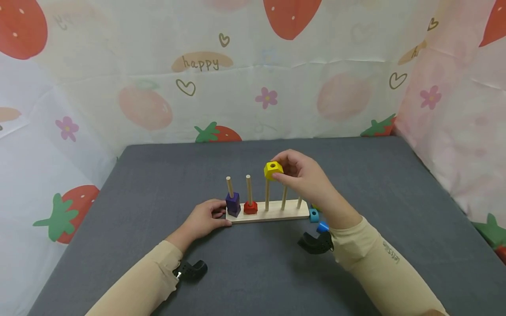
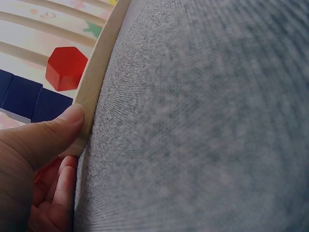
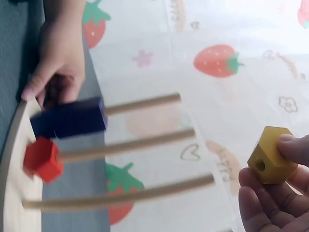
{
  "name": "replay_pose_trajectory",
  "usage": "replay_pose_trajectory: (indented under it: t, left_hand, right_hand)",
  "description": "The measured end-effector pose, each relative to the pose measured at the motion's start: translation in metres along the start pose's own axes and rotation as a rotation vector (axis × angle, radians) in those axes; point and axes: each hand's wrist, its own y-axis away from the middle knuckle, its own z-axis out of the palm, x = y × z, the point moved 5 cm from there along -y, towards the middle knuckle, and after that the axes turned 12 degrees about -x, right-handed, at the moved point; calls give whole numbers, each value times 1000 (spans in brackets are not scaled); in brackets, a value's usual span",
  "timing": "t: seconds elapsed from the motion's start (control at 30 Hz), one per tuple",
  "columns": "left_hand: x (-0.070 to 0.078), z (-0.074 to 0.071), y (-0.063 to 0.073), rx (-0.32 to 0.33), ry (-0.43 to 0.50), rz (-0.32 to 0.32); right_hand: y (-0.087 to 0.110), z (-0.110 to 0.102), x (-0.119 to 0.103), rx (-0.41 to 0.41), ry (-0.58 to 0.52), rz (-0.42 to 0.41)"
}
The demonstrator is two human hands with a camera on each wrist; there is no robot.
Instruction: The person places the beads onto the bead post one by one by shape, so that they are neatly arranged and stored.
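My left hand [image 1: 203,218] grips the left end of a wooden peg board [image 1: 276,214], its thumb on the front edge in the left wrist view. Dark purple-blue blocks [image 1: 233,202] are stacked on the leftmost peg, next to that hand. One red hexagonal block [image 1: 251,207] sits at the foot of the second peg. Between thumb and fingers, my right hand [image 1: 302,173] pinches a yellow hexagonal block [image 1: 273,170] with a hole through it. In the head view this block overlaps the top of the third peg [image 1: 267,196]; in the right wrist view it appears apart from the pegs.
By the board's right end lie a light blue block [image 1: 314,215] with a hole, a blue block [image 1: 322,227] and a partly hidden yellow-green piece [image 1: 316,206]. A grey cloth [image 1: 253,272] covers the table. Strawberry-print curtains [image 1: 292,109] hang behind and at both sides.
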Motion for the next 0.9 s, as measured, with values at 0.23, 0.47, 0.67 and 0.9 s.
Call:
replay_pose_trajectory:
  t: [0.23, 0.47, 0.67, 0.9]
  left_hand:
    - [0, -1, 0, -5, -17, 6]
    - [1, -1, 0, -7, -26, 7]
    - [2, -1, 0, -8, -23, 10]
    - [2, -2, 0, -4, -17, 14]
  right_hand:
    - [-16, 25, -3, 12, 7, -11]
    - [-28, 34, -3, 42, 37, -19]
    - [-34, 36, 2, 68, 23, 33]
    - [-37, 42, 8, 75, -14, 62]
